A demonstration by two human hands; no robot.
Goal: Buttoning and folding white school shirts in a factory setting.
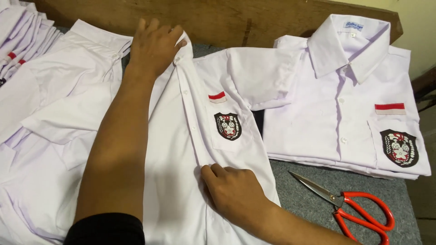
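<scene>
A white short-sleeved shirt (181,149) with a red-and-white strip and a dark shield badge on its chest pocket (227,125) lies spread in front of me. My left hand (154,45) rests at the shirt's collar end, fingers closed over the top of the button placket. Lower down, my right hand (234,190) presses on the placket below the pocket, fingers curled on the cloth. The arm of my left hand crosses the shirt's left half and hides it.
A folded stack of the same white shirts (345,104) sits at the right. Red-handled scissors (349,206) lie on the grey cloth surface (309,199) near the front right. More white shirts (50,104) are piled at the left. A wooden board (227,18) runs along the back.
</scene>
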